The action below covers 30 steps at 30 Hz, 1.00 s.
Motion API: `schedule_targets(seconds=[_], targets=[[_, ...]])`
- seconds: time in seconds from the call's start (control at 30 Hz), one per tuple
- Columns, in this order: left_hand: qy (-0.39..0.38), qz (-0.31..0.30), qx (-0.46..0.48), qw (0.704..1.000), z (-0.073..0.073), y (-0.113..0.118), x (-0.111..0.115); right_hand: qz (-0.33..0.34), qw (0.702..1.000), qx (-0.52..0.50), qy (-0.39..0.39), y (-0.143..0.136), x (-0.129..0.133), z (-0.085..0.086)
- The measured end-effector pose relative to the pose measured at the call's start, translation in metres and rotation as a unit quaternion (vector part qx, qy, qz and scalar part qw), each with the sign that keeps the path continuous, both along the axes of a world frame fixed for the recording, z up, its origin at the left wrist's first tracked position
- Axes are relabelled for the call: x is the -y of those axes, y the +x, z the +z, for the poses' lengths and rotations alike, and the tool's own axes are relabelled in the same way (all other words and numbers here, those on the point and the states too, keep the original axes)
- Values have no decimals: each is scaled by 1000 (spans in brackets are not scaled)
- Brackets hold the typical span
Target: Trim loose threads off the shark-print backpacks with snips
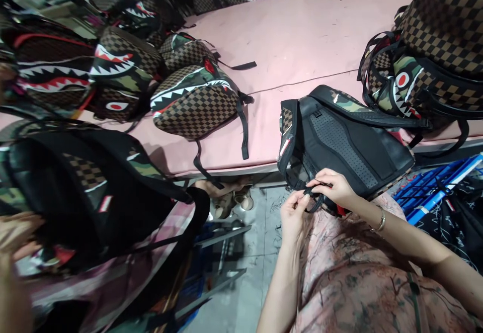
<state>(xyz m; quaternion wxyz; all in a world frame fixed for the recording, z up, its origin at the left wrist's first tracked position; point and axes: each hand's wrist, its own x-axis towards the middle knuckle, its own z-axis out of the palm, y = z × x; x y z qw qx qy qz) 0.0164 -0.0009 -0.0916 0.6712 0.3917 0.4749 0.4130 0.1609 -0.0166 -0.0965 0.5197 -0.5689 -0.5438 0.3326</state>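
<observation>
A black backpack [350, 142] with a mesh back panel and camouflage trim lies face down at the near edge of the pink table [302, 36], partly hanging over my lap. My left hand [294, 215] and my right hand [334, 188] meet just below its lower edge. Both pinch a thin black strap [312, 192] that hangs from the backpack. A bracelet sits on my right wrist.
Several checkered shark-mouth backpacks [196, 101] lie on the table's left and far side, and a stack of them [433, 56] stands at right. Another person at left holds a black backpack [90, 187]. A blue crate [433, 192] is at right; a metal frame [222, 257] stands on the floor.
</observation>
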Motion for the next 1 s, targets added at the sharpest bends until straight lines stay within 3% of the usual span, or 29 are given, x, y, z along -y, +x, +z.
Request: schedule_targets(seconds=[0.23, 0.43, 0.5, 0.6, 0.7, 0.87, 1.0], targets=[[59, -57, -69, 994, 4, -3, -4, 100, 991, 83, 25, 11, -7, 6], [105, -58, -100, 988, 3, 1, -2, 29, 985, 170, 2, -5, 6, 17], [115, -47, -97, 988, 5, 3, -1, 5, 989, 146, 4, -13, 9, 17], [93, -21, -91, 991, 10, 6, 0, -49, 998, 10, -31, -18, 8, 13], [36, 4, -59, 998, 16, 9, -1, -55, 989, -86, -103, -11, 9, 10], [-17, 28, -17, 999, 18, 9, -1, -42, 986, 28, -157, 11, 26, 16], [-7, 16, -20, 1000, 17, 7, -2, 24, 988, 85, -129, 17, 30, 23]])
